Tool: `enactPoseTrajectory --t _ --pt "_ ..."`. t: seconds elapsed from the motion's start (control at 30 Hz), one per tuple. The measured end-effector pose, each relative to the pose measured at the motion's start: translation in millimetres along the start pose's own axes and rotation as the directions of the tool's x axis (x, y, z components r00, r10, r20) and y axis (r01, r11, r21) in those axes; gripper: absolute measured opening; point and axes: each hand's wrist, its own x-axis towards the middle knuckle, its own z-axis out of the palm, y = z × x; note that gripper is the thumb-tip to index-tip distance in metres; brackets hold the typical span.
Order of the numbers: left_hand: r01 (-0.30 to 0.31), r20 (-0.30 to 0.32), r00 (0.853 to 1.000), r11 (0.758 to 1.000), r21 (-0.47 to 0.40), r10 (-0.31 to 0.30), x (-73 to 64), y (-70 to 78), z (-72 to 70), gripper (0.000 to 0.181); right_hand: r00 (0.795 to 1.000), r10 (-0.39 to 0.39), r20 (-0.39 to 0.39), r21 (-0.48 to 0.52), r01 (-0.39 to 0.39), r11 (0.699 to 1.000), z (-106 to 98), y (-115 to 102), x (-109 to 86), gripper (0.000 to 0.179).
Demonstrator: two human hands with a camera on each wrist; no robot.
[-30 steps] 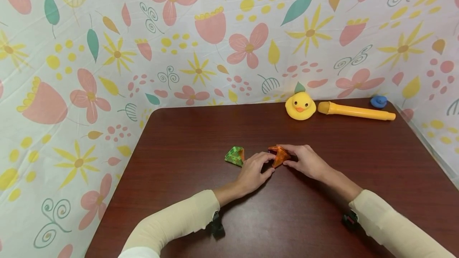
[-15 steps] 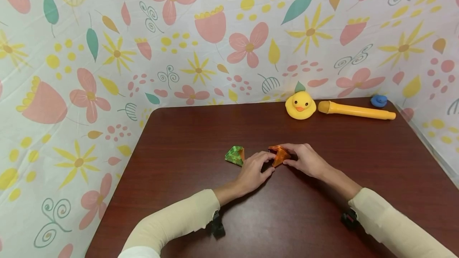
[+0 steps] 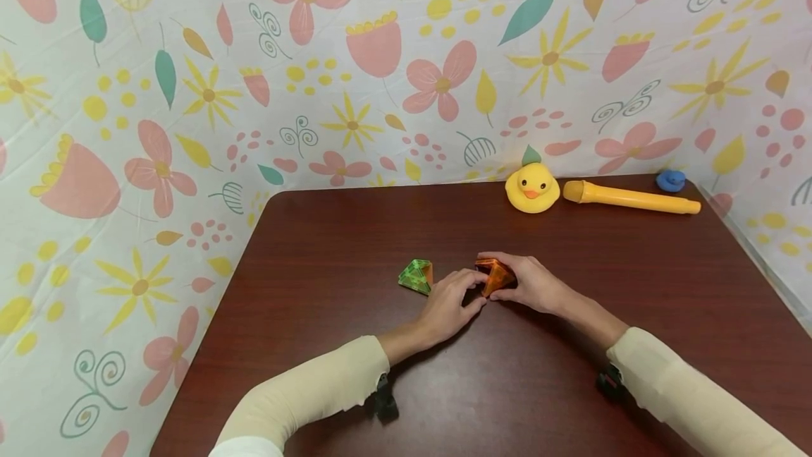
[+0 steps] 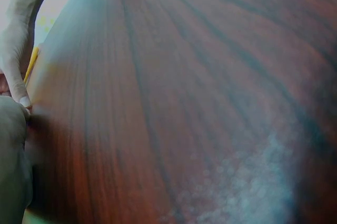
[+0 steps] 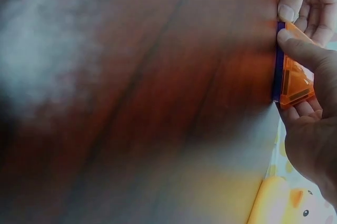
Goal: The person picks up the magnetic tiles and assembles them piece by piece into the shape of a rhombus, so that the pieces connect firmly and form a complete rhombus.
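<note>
Near the middle of the table, a translucent orange magnetic-tile shape stands between my two hands. My right hand grips it from the right, fingers over the far side and thumb at the near side. From the left, my left hand pinches its edge with curled fingers and thumb. The right wrist view shows a purple tile along one face of the orange shape, with my right thumb on it. Just left of my left hand lies a green tile shape with an orange side, partly hidden by that hand.
Along the back edge of the dark wooden table sit a yellow rubber duck, a yellow-orange toy microphone and a small blue duck. A flower-print cloth hangs behind the table and at both sides.
My right hand has shifted slightly left and wrapped further round the orange shape, its thumb now closer to the left thumb. The left hand and the green shape stay put.
</note>
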Motion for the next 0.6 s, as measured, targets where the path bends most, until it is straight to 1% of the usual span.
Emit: enactPoseTrajectory --t 0.17,0.43,0.53,0.6 --pt "-0.004 -0.003 1.000 1.000 0.013 0.004 0.1 0.0 0.2 0.037 0.999 0.015 0.029 0.030 -0.016 0.999 0.4 0.4 3.7 0.078" --pt "-0.003 -0.002 1.000 0.999 0.034 0.003 0.2 0.1 -1.4 0.036 0.999 0.018 0.040 0.051 -0.020 0.999 1.4 0.3 5.6 0.077" --pt "-0.011 -0.007 1.000 1.000 0.011 0.011 0.2 -0.5 -1.2 0.037 0.999 0.022 0.041 0.050 -0.024 0.998 1.6 0.9 6.0 0.076" --pt "-0.020 -0.012 1.000 1.000 -0.020 0.019 0.0 -0.8 -1.2 0.038 0.999 0.024 0.043 0.051 -0.027 0.998 1.9 1.4 6.0 0.076"
